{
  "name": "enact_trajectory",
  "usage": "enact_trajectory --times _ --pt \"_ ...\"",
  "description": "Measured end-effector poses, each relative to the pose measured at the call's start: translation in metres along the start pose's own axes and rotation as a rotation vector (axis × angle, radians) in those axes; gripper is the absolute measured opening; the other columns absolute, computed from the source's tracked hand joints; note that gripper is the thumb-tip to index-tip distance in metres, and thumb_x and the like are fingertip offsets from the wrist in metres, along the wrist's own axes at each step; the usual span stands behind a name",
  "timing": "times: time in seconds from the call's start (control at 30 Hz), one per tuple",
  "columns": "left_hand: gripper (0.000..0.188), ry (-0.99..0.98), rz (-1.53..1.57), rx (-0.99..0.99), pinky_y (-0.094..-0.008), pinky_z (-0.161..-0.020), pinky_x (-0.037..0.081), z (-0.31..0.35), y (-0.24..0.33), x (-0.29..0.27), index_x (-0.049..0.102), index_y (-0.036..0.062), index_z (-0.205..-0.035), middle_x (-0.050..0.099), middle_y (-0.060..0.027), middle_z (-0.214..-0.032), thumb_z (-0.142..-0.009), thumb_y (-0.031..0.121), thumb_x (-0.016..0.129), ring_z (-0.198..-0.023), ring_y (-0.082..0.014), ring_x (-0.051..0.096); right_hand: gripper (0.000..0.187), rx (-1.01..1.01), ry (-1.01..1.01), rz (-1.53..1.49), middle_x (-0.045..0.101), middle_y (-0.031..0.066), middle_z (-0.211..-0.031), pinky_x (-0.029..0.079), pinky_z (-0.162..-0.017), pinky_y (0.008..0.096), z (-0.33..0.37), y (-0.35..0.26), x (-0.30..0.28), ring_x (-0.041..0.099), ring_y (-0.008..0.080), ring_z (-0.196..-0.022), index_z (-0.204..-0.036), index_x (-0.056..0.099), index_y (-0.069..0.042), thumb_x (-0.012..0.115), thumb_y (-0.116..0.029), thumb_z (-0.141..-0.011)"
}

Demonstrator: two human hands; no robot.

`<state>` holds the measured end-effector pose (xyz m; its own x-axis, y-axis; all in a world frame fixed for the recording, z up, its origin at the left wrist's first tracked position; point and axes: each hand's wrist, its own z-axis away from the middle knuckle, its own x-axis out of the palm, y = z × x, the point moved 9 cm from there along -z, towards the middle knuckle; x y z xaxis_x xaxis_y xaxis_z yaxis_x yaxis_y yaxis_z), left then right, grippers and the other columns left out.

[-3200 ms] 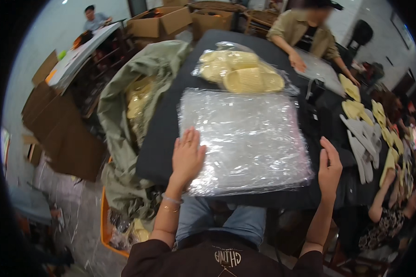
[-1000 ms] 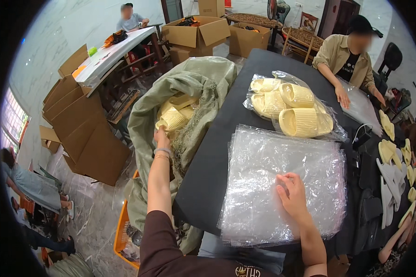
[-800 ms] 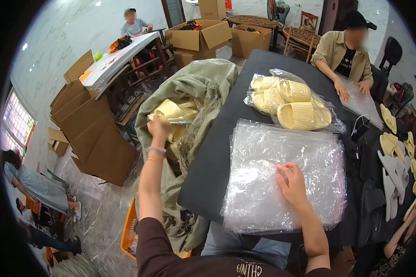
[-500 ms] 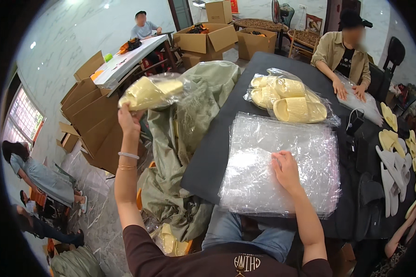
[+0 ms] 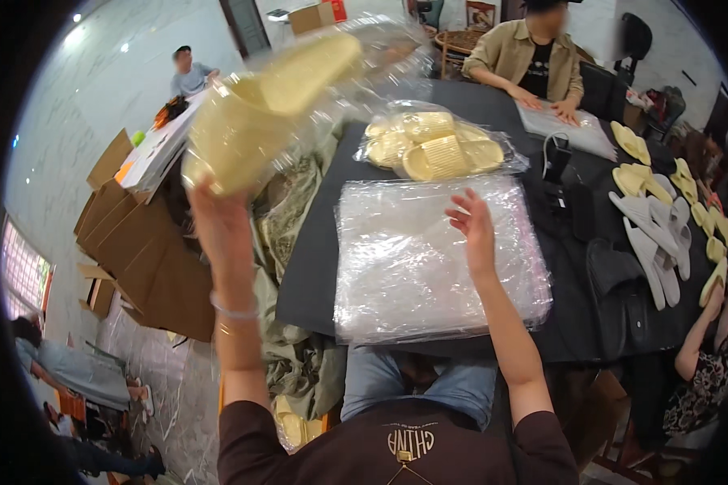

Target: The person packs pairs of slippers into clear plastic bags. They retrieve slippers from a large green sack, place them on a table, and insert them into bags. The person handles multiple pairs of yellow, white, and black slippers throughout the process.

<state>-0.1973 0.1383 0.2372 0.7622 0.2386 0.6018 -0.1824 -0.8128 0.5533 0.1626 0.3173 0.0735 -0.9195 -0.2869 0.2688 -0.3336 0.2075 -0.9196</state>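
Observation:
Raised at the left, my left hand grips a pale yellow slipper inside a clear plastic bag. The slipper and the hand are somewhat blurred by motion, and the bag's loose end trails to the right. My right hand hovers above a stack of clear plastic bags on the table, its fingers apart and nothing in them. Just beyond the stack lies a pile of bagged yellow slippers.
Loose yellow, grey and black slippers line the black table's right side. Across the table a person presses on clear bags. At the left are a green cloth sack and flattened cardboard. Another person's hand holds a slipper.
My left hand has lifted the bagged slipper higher and closer to me. My right hand has risen off the stack with its fingers spread. The whole view has shifted.

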Motion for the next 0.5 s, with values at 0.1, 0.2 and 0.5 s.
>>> enact_trajectory --times 0.1,0.2,0.5 --pt "0.022 0.326 0.003 -0.287 -0.0318 -0.088 0.047 0.102 -0.072 0.002 0.05 0.0064 -0.113 0.057 -0.0078 -0.114 -0.093 0.015 0.052 -0.105 -0.0183 0.056 0.07 0.017 0.036 -0.234 0.049 0.018 -0.13 0.046 -0.088 0.0368 0.013 -0.058 -0.02 0.059 0.0275 -0.105 -0.144 0.024 -0.008 0.027 -0.058 -0.095" --pt "0.04 0.197 -0.203 -0.687 -0.0259 -0.084 0.046 0.196 -0.128 0.01 0.044 0.0017 -0.123 0.057 -0.0095 -0.112 -0.087 0.007 0.06 -0.104 -0.0176 0.056 0.074 0.122 0.054 -0.126 0.042 0.0168 -0.137 0.045 -0.091 0.0385 0.026 -0.063 -0.057 0.056 0.0277 -0.11 -0.147 0.019 -0.009 0.037 -0.057 -0.094" --pt "0.039 -0.088 -0.573 -0.861 -0.0213 -0.062 0.043 0.231 -0.14 -0.019 0.051 -0.0042 -0.125 0.059 -0.0062 -0.093 -0.093 0.016 0.056 -0.073 -0.0083 0.054 0.077 0.238 0.154 0.233 0.044 0.0186 -0.133 0.048 -0.082 0.0275 0.059 -0.025 -0.131 0.057 0.0171 -0.101 -0.143 0.022 0.002 0.067 -0.018 -0.084"
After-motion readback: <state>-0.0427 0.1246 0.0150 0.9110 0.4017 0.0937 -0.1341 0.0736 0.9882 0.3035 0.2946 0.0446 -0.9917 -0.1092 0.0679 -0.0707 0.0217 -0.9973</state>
